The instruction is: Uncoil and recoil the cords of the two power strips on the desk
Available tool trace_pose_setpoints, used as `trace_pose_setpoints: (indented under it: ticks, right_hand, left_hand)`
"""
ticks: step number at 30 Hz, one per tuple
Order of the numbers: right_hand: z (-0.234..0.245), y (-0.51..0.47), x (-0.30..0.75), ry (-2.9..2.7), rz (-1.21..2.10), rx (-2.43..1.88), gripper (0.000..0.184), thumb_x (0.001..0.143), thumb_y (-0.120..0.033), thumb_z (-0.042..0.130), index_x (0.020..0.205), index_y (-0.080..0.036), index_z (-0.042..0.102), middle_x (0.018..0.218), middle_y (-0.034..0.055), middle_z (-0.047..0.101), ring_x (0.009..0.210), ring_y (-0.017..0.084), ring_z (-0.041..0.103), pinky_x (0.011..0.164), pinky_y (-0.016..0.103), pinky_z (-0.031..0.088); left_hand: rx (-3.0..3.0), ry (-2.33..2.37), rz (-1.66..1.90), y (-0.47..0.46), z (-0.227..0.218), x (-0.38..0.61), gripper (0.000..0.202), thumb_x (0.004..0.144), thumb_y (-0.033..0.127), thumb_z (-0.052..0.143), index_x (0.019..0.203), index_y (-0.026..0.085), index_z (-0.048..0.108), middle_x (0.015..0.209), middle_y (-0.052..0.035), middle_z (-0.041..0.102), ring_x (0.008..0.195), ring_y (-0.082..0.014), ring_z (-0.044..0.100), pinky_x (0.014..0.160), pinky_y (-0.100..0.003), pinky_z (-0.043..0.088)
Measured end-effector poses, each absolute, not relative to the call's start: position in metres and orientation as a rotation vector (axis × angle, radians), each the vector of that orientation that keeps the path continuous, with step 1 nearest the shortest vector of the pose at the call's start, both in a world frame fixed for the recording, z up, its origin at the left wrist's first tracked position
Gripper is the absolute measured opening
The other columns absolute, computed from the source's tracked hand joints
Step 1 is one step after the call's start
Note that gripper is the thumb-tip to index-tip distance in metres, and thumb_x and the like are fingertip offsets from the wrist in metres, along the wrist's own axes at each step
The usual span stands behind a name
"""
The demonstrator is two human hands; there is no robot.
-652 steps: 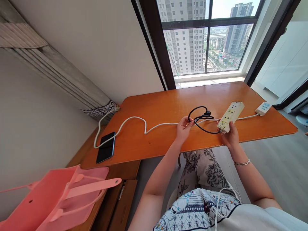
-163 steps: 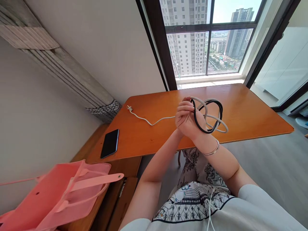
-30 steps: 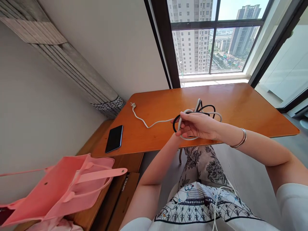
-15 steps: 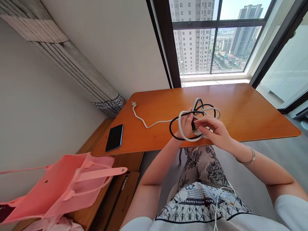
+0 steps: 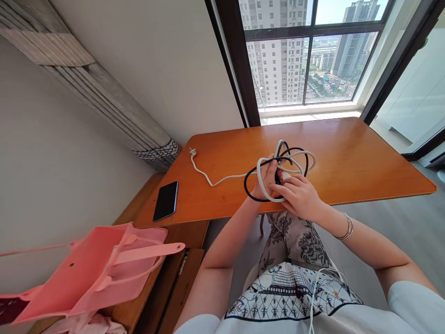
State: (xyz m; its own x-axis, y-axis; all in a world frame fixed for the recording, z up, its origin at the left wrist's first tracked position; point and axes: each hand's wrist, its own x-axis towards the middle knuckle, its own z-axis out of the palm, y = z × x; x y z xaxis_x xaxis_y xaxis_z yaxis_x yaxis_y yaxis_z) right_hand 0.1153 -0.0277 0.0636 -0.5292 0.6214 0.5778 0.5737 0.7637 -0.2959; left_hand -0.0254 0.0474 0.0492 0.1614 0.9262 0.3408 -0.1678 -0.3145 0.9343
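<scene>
A loose tangle of a black cable (image 5: 249, 191) and a white cable (image 5: 310, 156) is held up over the near edge of the wooden table (image 5: 354, 162). My left hand (image 5: 266, 178) is closed around the bunch, with loops standing out on either side. My right hand (image 5: 298, 194) reaches in from the right, its fingers closed on the cables at the lower part of the bunch. Something small and white shows between the hands, partly hidden. One white length trails left across the table to a plug (image 5: 193, 151).
A dark phone (image 5: 165, 201) lies at the table's left end. Below it, an open pink bag (image 5: 104, 264) rests on a wooden cabinet (image 5: 179, 287). A window (image 5: 309, 69) is behind the table, and a tied curtain (image 5: 114, 102) hangs at the left.
My right hand has moved left and slightly down, its fingers closing onto the cables beside my left hand. The loops have shifted a little left. The phone and plug lie as before.
</scene>
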Motion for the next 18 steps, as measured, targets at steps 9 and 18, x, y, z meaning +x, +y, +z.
trace_pose_setpoints:
  ticks: [9,18]
  right_hand:
    - [0.108,-0.027,0.156,-1.584,0.448,-0.887,0.012,0.088,-0.036,0.061,0.085,-0.025,0.066,0.080,0.0030,0.068,0.075,0.019,0.061,0.075,0.037,0.050]
    - [0.122,-0.019,0.234,-0.903,0.382,-0.656,0.026,0.084,-0.045,0.066,0.075,-0.027,0.049,0.069,-0.0032,0.044,0.071,0.016,0.060,0.081,0.039,0.055]
  left_hand:
    - [1.494,0.765,1.193,0.057,0.064,-0.035,0.038,0.070,0.046,0.083,0.083,0.020,0.058,0.062,0.0056,0.051,0.049,-0.0082,0.045,0.048,-0.024,0.037]
    - [1.503,0.730,1.146,0.064,0.075,-0.057,0.043,0.076,0.054,0.076,0.077,0.020,0.050,0.057,0.0086,0.043,0.045,-0.0052,0.040,0.046,-0.020,0.033]
